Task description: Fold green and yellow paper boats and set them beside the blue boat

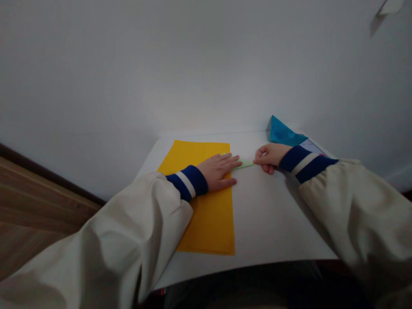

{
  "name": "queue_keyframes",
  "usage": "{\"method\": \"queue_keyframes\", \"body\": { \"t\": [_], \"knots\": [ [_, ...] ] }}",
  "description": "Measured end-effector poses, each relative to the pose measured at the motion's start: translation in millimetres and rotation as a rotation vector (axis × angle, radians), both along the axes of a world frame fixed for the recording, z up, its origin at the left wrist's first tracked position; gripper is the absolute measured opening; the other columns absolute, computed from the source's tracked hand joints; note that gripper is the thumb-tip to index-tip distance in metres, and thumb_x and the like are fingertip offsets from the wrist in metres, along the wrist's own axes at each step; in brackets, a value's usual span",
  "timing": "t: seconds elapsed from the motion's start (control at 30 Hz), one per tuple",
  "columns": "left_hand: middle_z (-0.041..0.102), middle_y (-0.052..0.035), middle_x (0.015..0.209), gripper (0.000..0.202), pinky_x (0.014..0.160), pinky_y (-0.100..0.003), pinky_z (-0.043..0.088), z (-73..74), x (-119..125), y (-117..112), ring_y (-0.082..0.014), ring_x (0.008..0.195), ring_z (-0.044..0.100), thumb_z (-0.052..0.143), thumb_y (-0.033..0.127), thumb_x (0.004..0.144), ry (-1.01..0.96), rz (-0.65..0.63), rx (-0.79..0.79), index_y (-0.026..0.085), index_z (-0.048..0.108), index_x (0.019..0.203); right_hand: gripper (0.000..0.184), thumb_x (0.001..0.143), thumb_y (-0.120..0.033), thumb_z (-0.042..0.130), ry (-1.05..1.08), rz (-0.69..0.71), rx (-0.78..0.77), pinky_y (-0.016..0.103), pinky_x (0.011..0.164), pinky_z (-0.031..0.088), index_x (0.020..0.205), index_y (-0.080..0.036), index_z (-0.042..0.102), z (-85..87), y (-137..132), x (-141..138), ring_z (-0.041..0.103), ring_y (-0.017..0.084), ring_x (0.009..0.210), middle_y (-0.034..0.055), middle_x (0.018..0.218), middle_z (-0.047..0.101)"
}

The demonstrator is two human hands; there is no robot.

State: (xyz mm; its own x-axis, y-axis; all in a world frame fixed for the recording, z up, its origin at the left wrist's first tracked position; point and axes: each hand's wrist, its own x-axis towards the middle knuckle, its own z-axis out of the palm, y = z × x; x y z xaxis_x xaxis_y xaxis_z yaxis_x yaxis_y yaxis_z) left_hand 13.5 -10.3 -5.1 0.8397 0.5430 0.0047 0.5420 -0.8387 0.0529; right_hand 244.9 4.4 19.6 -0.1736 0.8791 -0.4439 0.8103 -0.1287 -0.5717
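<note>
My left hand (219, 171) lies flat with fingers stretched out, pressing on the right edge of an orange paper sheet (206, 214) and on one end of a small pale green folded paper strip (243, 163). My right hand (269, 157) is curled, pinching the other end of that green strip between thumb and fingers. Both rest on a white table (267, 227). Both arms wear cream sleeves with blue and white cuffs.
A blue folded paper (283, 133) stands against the white wall at the table's far right corner, with a pale purple sheet (311, 146) beside it. Wooden floor (35, 206) shows at the left. The table's front edge runs near my body.
</note>
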Motion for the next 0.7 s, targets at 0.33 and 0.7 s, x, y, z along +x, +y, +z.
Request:
{"method": "queue_keyframes", "body": {
  "t": [0.33,0.7],
  "knots": [
    [0.019,-0.0138,0.149,0.071,0.111,-0.04,0.015,0.7,2,-1,-0.0229,0.137,0.017,0.037,0.051,0.087,0.001,0.07,-0.036,0.008,0.02,0.142,0.019,0.078,-0.021,0.053,-0.14,0.635,0.907,0.03,0.079,0.046,0.084,-0.019,0.071,-8.3,-14,-13,0.06,0.016,0.08,0.0056,0.086,0.069],
    [0.021,-0.0111,0.149,0.051,0.111,-0.038,0.018,5.9,9,6,-0.0182,0.137,0.02,0.028,0.026,0.091,-0.071,0.184,-0.09,0.013,0.026,0.14,0.034,0.083,-0.015,0.042,-0.271,0.807,0.978,0.034,0.085,0.044,0.107,-0.017,0.066,0.6,-36,-38,0.057,0.019,0.093,0.0093,0.109,0.064]
  ]
}}
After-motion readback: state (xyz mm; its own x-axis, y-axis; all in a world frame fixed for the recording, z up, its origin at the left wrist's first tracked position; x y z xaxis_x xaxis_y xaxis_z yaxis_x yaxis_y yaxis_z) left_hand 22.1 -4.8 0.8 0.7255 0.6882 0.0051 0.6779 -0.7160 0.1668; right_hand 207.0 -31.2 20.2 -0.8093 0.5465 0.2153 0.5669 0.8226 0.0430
